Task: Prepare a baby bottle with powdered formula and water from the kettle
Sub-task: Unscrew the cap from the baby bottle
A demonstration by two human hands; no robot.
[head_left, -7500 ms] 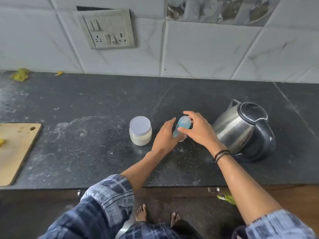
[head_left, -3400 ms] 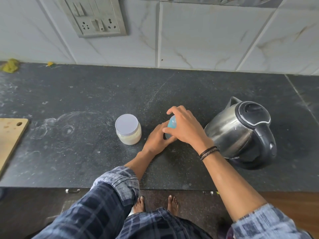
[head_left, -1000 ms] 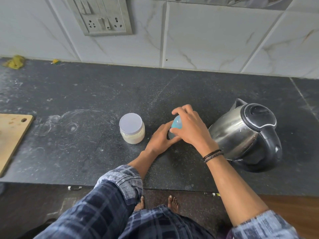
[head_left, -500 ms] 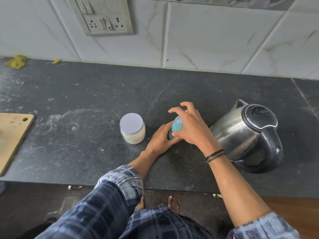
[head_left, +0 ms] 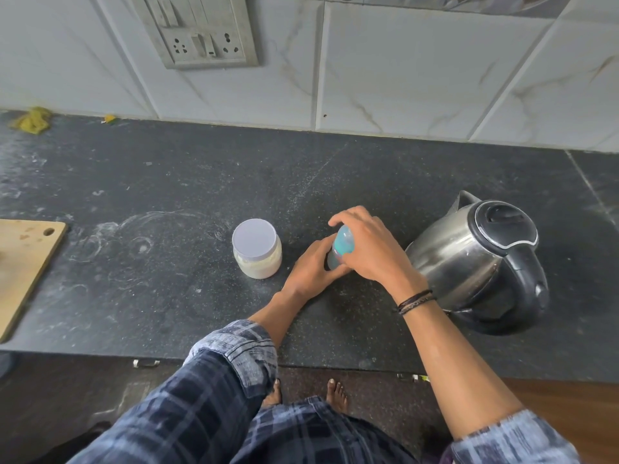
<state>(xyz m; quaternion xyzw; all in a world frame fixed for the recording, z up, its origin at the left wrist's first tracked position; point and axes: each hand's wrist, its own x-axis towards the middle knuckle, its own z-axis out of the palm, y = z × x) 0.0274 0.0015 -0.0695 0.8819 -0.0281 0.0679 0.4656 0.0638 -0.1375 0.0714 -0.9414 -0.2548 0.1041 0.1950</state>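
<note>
A small baby bottle with a blue cap stands on the dark counter. My left hand grips its lower body from the left. My right hand curls over its top, fingers round the blue cap. Most of the bottle is hidden by the two hands. A clear jar of white powder with a pale lid stands closed just left of my left hand. A steel kettle with a black lid and handle sits to the right, close to my right wrist.
A wooden cutting board lies at the left edge of the counter. A switch and socket plate is on the tiled wall. Yellow scraps lie at the back left. White powder smears mark the counter left of the jar.
My right hand's fingers have shifted round the blue cap from frame to frame. The bottle, my left hand, the jar and the kettle stay in place.
</note>
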